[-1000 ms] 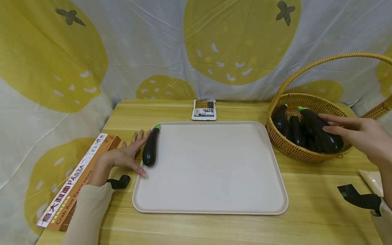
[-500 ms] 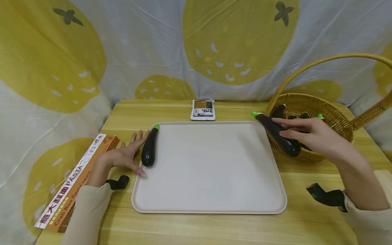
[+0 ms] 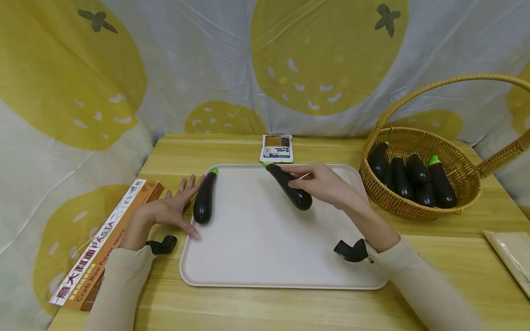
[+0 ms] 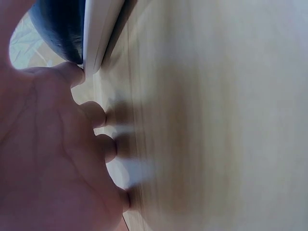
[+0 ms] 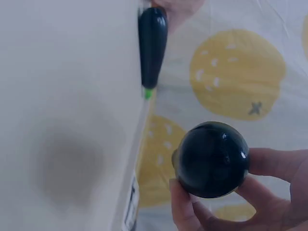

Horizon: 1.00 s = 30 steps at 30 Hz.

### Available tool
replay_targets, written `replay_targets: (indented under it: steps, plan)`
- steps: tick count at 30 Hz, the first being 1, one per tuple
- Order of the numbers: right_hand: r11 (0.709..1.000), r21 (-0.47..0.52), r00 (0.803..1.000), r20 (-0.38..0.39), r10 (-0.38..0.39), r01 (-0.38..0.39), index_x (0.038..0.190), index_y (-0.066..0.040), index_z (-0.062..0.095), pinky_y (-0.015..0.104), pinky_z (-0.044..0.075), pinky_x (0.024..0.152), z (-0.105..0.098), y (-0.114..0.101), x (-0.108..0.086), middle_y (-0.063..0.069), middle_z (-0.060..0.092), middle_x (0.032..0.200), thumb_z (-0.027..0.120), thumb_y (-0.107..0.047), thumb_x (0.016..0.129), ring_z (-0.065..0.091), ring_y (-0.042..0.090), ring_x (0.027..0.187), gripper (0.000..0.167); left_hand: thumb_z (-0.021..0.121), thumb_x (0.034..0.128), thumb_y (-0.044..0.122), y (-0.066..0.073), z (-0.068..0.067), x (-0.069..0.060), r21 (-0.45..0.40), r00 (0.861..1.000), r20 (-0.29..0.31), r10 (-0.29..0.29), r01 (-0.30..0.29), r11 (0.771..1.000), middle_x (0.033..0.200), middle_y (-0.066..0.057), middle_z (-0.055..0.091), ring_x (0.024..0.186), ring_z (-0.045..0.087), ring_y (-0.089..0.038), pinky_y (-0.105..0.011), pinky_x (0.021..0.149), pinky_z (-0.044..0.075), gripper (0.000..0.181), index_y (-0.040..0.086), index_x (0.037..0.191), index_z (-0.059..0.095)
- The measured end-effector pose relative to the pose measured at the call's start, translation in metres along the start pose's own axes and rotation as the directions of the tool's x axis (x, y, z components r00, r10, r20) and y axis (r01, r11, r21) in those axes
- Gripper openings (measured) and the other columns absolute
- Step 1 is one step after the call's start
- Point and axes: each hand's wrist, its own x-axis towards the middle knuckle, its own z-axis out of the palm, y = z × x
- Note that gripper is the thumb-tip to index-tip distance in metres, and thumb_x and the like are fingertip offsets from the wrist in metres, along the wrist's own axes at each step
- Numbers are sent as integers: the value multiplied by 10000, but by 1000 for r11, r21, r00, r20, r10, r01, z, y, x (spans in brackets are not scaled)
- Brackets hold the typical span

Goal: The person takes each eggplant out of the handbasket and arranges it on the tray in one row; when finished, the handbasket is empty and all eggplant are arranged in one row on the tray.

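My right hand [image 3: 329, 184] pinches a dark eggplant [image 3: 291, 188] by its upper part over the white tray [image 3: 265, 257]; in the right wrist view the eggplant's round end [image 5: 211, 160] faces the camera, above the tray surface. Another eggplant [image 3: 204, 198] lies along the tray's left edge. Beside it, my left hand [image 3: 169, 212] rests with fingers spread, thumb at the tray's rim. The left wrist view has the left hand's fingertips [image 4: 110, 147] down on the wooden table, close to the tray's side. Several eggplants [image 3: 440, 184] lie in the wicker basket [image 3: 406, 210] at the right.
A long pasta box [image 3: 101, 243] lies left of the tray, by the left forearm. Behind the tray is a small packet [image 3: 276, 148]. The basket's tall handle [image 3: 447, 82] arches over it. A flat beige package [image 3: 507, 253] lies at the right edge.
The right hand has lifted an eggplant out of the basket and carried it left, over the tray's upper middle. My left hand and the eggplant beside it have stayed in place.
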Motion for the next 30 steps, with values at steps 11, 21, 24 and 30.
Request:
replay_targets:
  steps: [11,21,24,30]
  plan:
    - [979,201,999,-45,-21,30,1425,-234,647,247,552,799,54,-31,44,100,683,1361,697,-204,980,656,201,1133,449,980,631,427,1,0,2,12,1000,-5,-17,17,1000,1655,-265,-322,1503,-340,-513,-824,1092,-209,1547,187,1655,-155]
    - [960,279,999,-52,5,10,1403,-160,663,172,550,714,101,-43,68,177,743,1244,705,-131,965,679,108,905,441,980,623,441,3,-1,2,28,1000,-10,-28,28,999,1664,-267,-301,1511,-325,-513,-826,1102,-189,1545,194,1660,-138]
    - [968,250,998,-53,21,-7,1397,-169,670,161,496,666,110,-43,73,172,756,1217,706,-151,963,653,94,858,436,981,621,440,2,0,2,27,1000,-13,-27,28,999,1664,-270,-299,1512,-324,-513,-828,1101,-186,1545,198,1661,-136]
    - [977,207,997,-57,55,-42,1404,-201,666,194,490,698,122,-43,79,168,729,1270,713,-185,962,682,183,983,444,982,621,442,1,0,2,30,999,-15,-29,30,999,1664,-275,-294,1513,-317,-517,-832,1100,-181,1547,203,1660,-138]
